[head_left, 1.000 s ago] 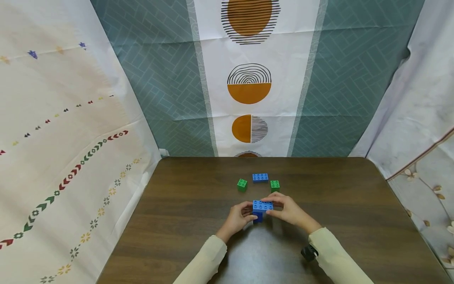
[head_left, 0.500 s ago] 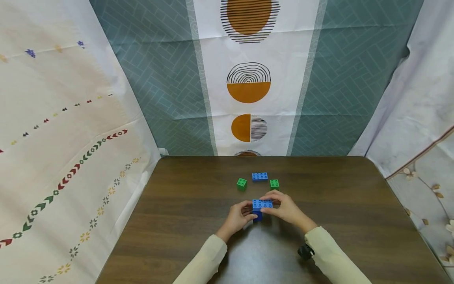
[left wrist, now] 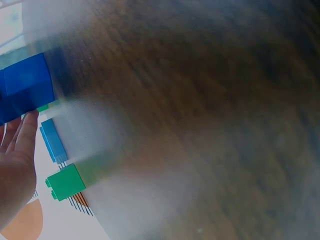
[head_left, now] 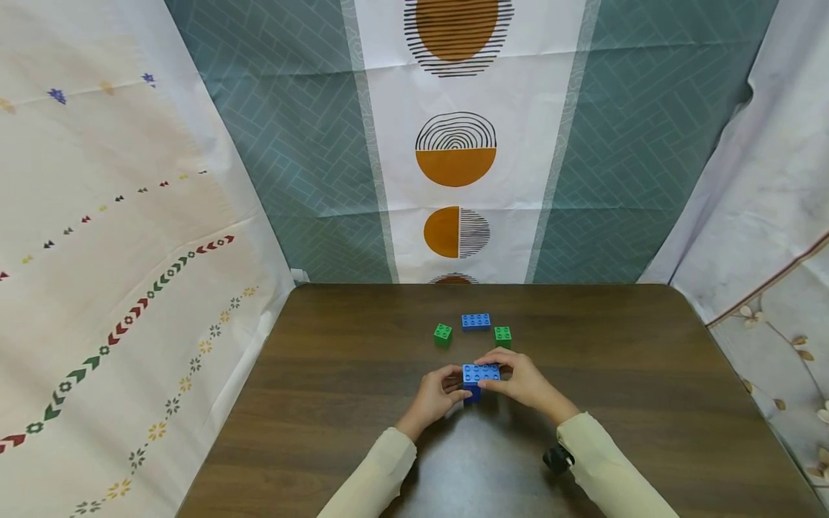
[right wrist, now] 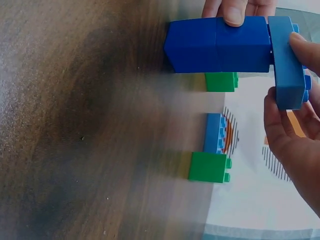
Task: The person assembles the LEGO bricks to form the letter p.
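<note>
A light blue long brick (head_left: 481, 372) lies across the top of two stacked dark blue square bricks (right wrist: 220, 45), its right end overhanging them. A thin gap shows between the long brick and the upper dark one in the right wrist view. My left hand (head_left: 435, 399) holds the dark blue stack, thumb at its front side. With thumb and fingers on opposite long sides, my right hand (head_left: 527, 385) pinches the long brick. The stack stands upright on the table, its lower part in shadow. In the left wrist view, the dark blue brick (left wrist: 30, 82) is at the left edge.
Beyond the hands, another long blue brick (head_left: 476, 321) lies on the brown wooden table (head_left: 337, 403). A green brick (head_left: 443, 335) is at its left front and a second green brick (head_left: 502, 337) at its right front, close behind my right fingers.
My right hand has shifted slightly left along the long brick, its thumb now farther along the front side. The left hand and the other bricks stay where they were.
</note>
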`<state>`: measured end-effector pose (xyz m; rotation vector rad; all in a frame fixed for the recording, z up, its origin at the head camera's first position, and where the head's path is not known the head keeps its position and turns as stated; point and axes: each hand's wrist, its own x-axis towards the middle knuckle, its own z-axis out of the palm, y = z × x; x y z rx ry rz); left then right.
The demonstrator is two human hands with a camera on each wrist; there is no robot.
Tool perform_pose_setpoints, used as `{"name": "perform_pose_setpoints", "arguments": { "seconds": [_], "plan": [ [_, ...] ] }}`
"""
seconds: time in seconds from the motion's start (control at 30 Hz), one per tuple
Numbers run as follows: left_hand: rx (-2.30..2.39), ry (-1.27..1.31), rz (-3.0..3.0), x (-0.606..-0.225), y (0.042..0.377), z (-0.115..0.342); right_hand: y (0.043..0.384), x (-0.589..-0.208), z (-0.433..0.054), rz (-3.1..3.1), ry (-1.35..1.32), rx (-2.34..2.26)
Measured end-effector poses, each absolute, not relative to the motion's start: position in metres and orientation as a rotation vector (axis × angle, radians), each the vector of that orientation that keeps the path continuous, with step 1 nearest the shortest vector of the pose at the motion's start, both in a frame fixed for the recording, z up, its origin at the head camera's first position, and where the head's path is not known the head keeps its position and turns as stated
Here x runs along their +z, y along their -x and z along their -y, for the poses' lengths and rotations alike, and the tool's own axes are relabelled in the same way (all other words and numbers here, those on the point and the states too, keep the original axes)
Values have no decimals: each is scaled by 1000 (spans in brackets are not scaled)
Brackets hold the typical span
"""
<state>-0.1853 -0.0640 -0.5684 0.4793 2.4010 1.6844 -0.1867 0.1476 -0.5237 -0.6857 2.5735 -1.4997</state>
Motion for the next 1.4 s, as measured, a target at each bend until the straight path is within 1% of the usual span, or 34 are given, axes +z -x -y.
{"name": "perform_pose_setpoints", "arguments": {
  "seconds": [0.73, 0.83, 1.4],
  "plan": [
    [1670, -476, -2399, -565, 185, 64, 188, -524, -147, -2580, 749, -1473],
    [1672, -470, -2393, -560, 182, 63, 186, -525, -146, -2570, 733, -1493],
    [1668, -472, -2389, -566, 185, 63, 187, -525, -143, -2573, 671, -1497]
  ]
}}
